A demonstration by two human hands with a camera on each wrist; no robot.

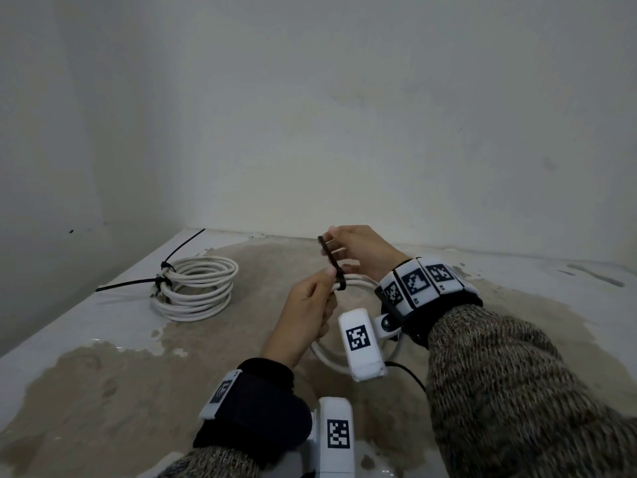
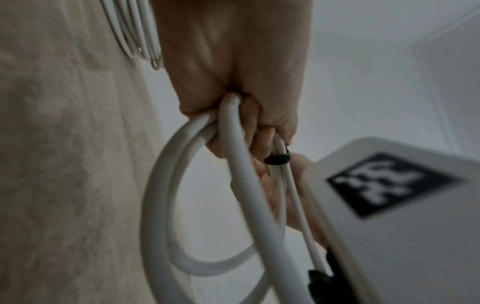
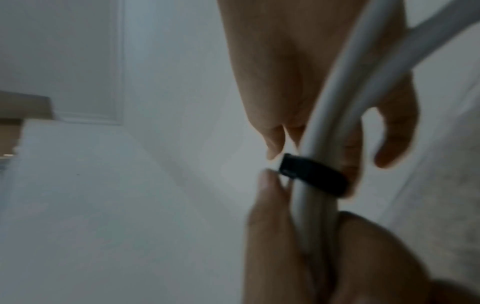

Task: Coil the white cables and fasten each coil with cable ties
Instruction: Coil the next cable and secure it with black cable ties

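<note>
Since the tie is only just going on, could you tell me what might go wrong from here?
The left hand grips only one side of the held coil; loose loops could spring out before the black cable tie is tight. The right hand pulls the tie's tail upward, so it may cinch skewed or miss a strand.

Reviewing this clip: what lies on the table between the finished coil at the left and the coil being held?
Nothing: in the head view only bare, stained table separates the finished coil from the held coil.

white coil (image 1: 194, 288): flat on table, 2 black ties | 2nd coil (image 1: 358, 282): held up, black tie (image 1: 332, 262) looped round
</note>
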